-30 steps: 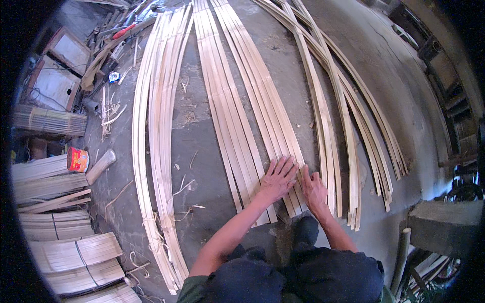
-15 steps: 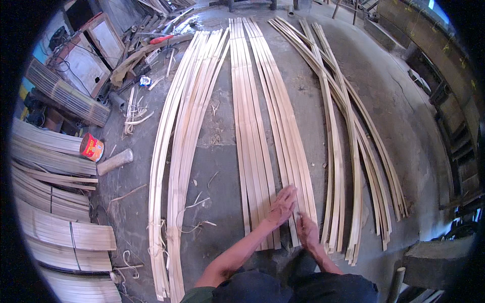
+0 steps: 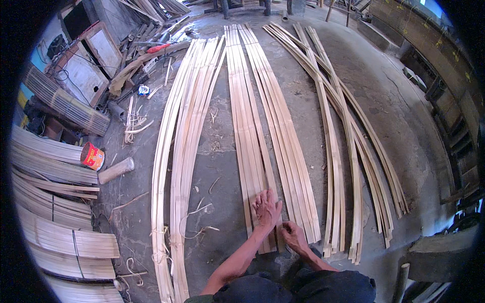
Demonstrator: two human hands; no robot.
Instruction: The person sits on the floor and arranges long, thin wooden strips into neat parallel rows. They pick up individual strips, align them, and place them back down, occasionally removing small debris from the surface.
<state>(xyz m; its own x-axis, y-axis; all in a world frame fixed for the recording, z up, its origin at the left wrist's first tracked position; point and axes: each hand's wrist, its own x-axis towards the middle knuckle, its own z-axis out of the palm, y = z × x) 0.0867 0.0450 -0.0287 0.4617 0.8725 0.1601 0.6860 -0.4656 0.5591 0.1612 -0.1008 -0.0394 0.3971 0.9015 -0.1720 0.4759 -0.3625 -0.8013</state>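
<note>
Long, pale bamboo strips lie side by side on the floor in two flat rows before me. My left hand [image 3: 267, 209] rests palm down on the near part of the left row [image 3: 246, 161], its fingers stretched out. Close on its right, my right hand [image 3: 295, 235] has curled fingers at the edge of a bamboo strip [image 3: 272, 186] near its close end. The fingertips are partly hidden. To the right of that hand lies the other row of bamboo strips [image 3: 289, 151], with a narrow gap between the rows.
Another bundle of strips [image 3: 186, 131] lies to the left, tied near its close end. Crossed strips [image 3: 333, 151] lie to the right. Stacked bundles [image 3: 70, 242], a red tin [image 3: 92, 155] and a short log [image 3: 116, 170] stand or lie at far left. Shavings [image 3: 135, 121] litter the floor.
Both hands have moved left, from the right row to the left row. The strip at my right hand has shifted left against the left row. My left fingers are more spread.
</note>
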